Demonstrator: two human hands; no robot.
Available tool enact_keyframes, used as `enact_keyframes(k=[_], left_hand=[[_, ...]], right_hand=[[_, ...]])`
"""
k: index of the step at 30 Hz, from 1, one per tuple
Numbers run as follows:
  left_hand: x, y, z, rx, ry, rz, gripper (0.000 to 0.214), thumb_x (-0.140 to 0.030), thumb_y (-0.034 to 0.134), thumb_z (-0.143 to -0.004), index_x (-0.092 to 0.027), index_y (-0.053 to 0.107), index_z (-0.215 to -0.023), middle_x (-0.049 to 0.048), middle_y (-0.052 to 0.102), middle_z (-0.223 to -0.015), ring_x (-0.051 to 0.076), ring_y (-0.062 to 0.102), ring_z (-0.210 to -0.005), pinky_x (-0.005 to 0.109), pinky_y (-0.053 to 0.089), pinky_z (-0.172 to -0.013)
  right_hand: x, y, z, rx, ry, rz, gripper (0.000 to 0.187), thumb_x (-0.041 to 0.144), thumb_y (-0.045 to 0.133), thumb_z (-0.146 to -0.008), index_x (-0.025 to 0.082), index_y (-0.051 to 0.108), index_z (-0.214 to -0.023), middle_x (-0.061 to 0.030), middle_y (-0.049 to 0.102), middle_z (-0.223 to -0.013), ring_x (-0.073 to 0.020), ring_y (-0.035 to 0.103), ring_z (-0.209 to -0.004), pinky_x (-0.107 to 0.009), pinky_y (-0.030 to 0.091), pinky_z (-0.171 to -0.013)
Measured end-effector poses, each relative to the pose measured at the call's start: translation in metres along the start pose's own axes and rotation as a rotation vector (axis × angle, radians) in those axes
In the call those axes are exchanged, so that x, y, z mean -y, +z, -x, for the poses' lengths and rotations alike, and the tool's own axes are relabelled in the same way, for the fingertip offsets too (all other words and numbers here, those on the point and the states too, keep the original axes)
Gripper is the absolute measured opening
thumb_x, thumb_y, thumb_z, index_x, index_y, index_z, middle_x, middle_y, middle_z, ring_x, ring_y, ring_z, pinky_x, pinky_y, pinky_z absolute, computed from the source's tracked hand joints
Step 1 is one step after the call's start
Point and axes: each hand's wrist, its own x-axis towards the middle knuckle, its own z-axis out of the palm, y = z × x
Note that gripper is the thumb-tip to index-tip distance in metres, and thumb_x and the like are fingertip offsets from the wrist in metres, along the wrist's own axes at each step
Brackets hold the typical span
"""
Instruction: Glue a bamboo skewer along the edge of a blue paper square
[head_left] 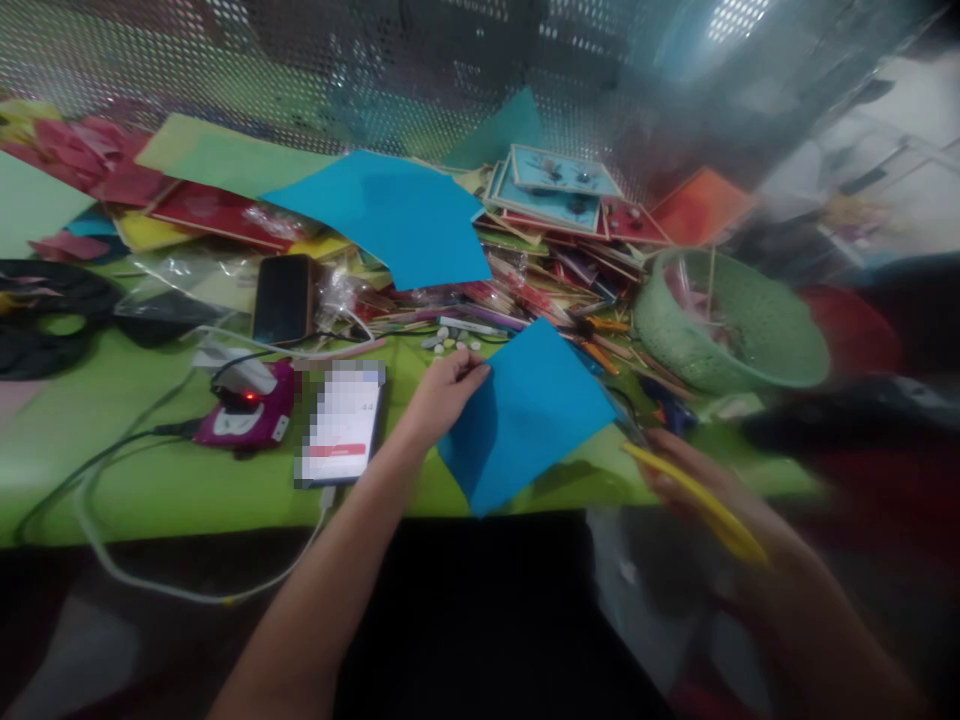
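My left hand pinches the upper left edge of a square sheet of bright blue paper between thumb and fingers. The sheet is held at a slant over the front of the green table. In my right hand, blurred by motion, are yellow-handled scissors. Their dark blades point at the right corner of the sheet, and I cannot tell whether they touch it. Small round buttons lie just beyond my left hand, beside a pale marker.
Left of my arm lie a lit phone on a charging cable, a purple power strip and a dark phone. Behind are more blue paper, stacked cards and sticks. A green basket stands at the right.
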Motion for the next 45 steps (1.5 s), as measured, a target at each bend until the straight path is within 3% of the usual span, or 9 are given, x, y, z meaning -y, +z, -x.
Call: enact_keyframes(k=[3, 6, 13, 21, 26, 29, 33, 37, 45], left_hand=[[0.000, 0.000, 0.000, 0.002, -0.004, -0.001, 0.034, -0.048, 0.059, -0.094, -0.015, 0.064, -0.094, 0.0049, 0.060, -0.085, 0.019, 0.053, -0.079, 0.034, 0.036, -0.074], [0.000, 0.000, 0.000, -0.001, -0.001, -0.004, 0.033, -0.048, 0.059, -0.094, -0.015, 0.064, -0.094, 0.0047, 0.060, -0.084, 0.019, 0.052, -0.079, 0.034, 0.036, -0.074], [-0.003, -0.001, 0.001, -0.004, -0.005, -0.012, 0.030, -0.044, 0.059, -0.095, -0.015, 0.063, -0.092, 0.0044, 0.058, -0.083, 0.019, 0.051, -0.079, 0.033, 0.035, -0.073], [-0.004, -0.001, 0.001, -0.011, -0.003, -0.013, 0.027, -0.042, 0.059, -0.096, -0.015, 0.061, -0.090, 0.0035, 0.056, -0.081, 0.018, 0.050, -0.077, 0.033, 0.034, -0.071], [-0.003, -0.002, 0.002, -0.011, -0.012, -0.017, 0.026, -0.040, 0.059, -0.097, -0.015, 0.062, -0.091, 0.0039, 0.058, -0.083, 0.018, 0.052, -0.079, 0.034, 0.036, -0.073], [-0.003, -0.002, 0.002, -0.012, -0.018, -0.020, 0.027, -0.041, 0.059, -0.098, -0.016, 0.060, -0.089, 0.0030, 0.055, -0.081, 0.018, 0.050, -0.076, 0.033, 0.035, -0.071], [-0.004, -0.001, 0.001, -0.012, -0.021, -0.023, 0.026, -0.039, 0.059, -0.098, -0.015, 0.061, -0.090, 0.0031, 0.055, -0.082, 0.018, 0.050, -0.077, 0.034, 0.034, -0.072], [-0.005, -0.001, 0.002, -0.012, -0.033, -0.020, 0.026, -0.040, 0.059, -0.099, -0.016, 0.061, -0.090, 0.0030, 0.056, -0.081, 0.017, 0.050, -0.075, 0.033, 0.034, -0.071], [-0.005, -0.002, 0.002, -0.013, -0.043, -0.021, 0.025, -0.039, 0.060, -0.100, -0.016, 0.060, -0.089, 0.0034, 0.056, -0.081, 0.018, 0.050, -0.076, 0.033, 0.034, -0.071]], right_hand=[[0.010, 0.008, 0.006, -0.051, 0.077, -0.109, 0.094, 0.078, 0.088, -0.066, 0.021, 0.065, -0.137, -0.0063, 0.057, -0.098, -0.0109, 0.046, -0.075, -0.019, 0.040, -0.058], [0.019, 0.016, 0.010, -0.119, 0.110, -0.164, 0.094, 0.078, 0.092, -0.059, 0.020, 0.065, -0.128, -0.0046, 0.054, -0.097, -0.0097, 0.045, -0.076, -0.018, 0.037, -0.060], [0.025, 0.018, 0.010, -0.069, 0.072, -0.114, 0.079, 0.074, 0.089, -0.068, 0.017, 0.056, -0.112, 0.0003, 0.045, -0.084, -0.0069, 0.038, -0.068, -0.018, 0.030, -0.053], [0.013, 0.012, 0.004, -0.059, 0.112, -0.119, 0.093, 0.076, 0.091, -0.064, 0.019, 0.061, -0.130, -0.0014, 0.054, -0.086, -0.0083, 0.046, -0.065, -0.019, 0.037, -0.050], [0.015, 0.016, 0.007, -0.169, 0.164, -0.151, 0.092, 0.071, 0.094, -0.060, 0.021, 0.065, -0.132, -0.0014, 0.057, -0.086, -0.0071, 0.048, -0.066, -0.017, 0.042, -0.053], [0.006, 0.009, 0.002, -0.133, 0.175, -0.111, 0.095, 0.073, 0.092, -0.062, 0.020, 0.062, -0.135, -0.0011, 0.058, -0.086, -0.0063, 0.047, -0.061, -0.018, 0.040, -0.049], [-0.009, -0.002, -0.007, -0.034, 0.224, -0.102, 0.107, 0.076, 0.093, -0.056, 0.019, 0.054, -0.139, 0.0005, 0.057, -0.084, -0.0072, 0.048, -0.054, -0.020, 0.039, -0.045], [0.000, 0.006, -0.001, -0.119, 0.172, -0.058, 0.096, 0.078, 0.088, -0.064, 0.020, 0.060, -0.135, -0.0005, 0.057, -0.087, -0.0054, 0.048, -0.059, -0.017, 0.041, -0.050], [0.017, 0.019, 0.007, -0.225, 0.193, -0.046, 0.097, 0.074, 0.093, -0.056, 0.020, 0.067, -0.132, -0.0026, 0.056, -0.088, -0.0096, 0.051, -0.069, -0.019, 0.049, -0.054]])
